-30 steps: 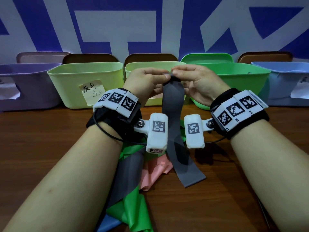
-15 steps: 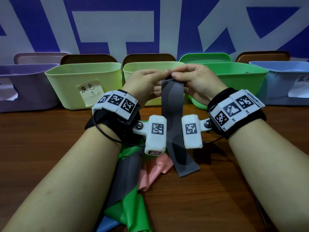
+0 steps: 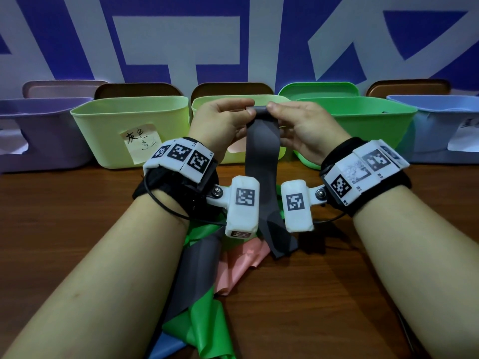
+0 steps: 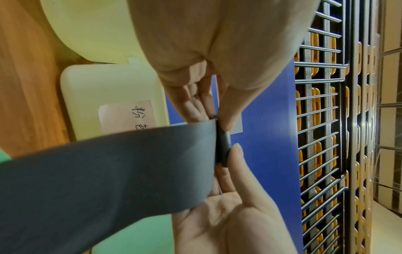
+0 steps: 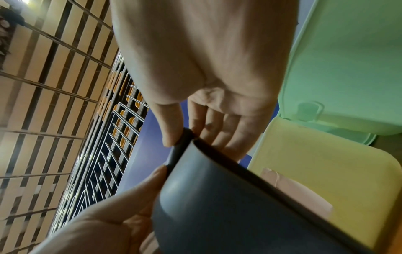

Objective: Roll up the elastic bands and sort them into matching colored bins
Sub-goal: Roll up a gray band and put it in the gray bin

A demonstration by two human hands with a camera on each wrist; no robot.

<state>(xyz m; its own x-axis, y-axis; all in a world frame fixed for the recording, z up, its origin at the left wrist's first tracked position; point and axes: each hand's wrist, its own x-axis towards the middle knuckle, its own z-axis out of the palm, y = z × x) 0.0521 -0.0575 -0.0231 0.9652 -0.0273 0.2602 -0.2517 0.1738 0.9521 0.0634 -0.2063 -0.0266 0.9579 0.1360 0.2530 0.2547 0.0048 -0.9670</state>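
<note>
Far left on the brown wooden table point(image 3: 64, 229) sits a lilac plastic bin point(image 3: 39, 136). Next, a pale yellow-green plastic bin point(image 3: 108, 125) wears a handwritten sticky note point(image 3: 142, 142) reading 灰色. Then the left hand point(image 3: 220, 120), raised above the table, thumb and fingers pinching one end of a small tight roll at the top of the long dark grey elastic band point(image 3: 263, 156). That roll lies crosswise, left to right; the band's free length hangs straight down between the wrists, long axis vertical, tail end resting on the table toward the person. Behind it stands a second yellow-green bin point(image 4: 113, 89); in the left wrist view its pink note point(image 4: 126, 116) starts with 粉, the rest covered. The right hand point(image 3: 303, 125) pinches the roll's other end, thumb on top. Below lies a loose heap: another grey band point(image 3: 197, 270), a bright green band point(image 3: 204, 325), a salmon-pink band point(image 3: 241, 265), a blue corner point(image 3: 166, 345). Rightward, a green plastic bin point(image 3: 363, 120), then a light blue bin point(image 3: 445, 125) with an unreadable paper label point(image 3: 466, 136).
</note>
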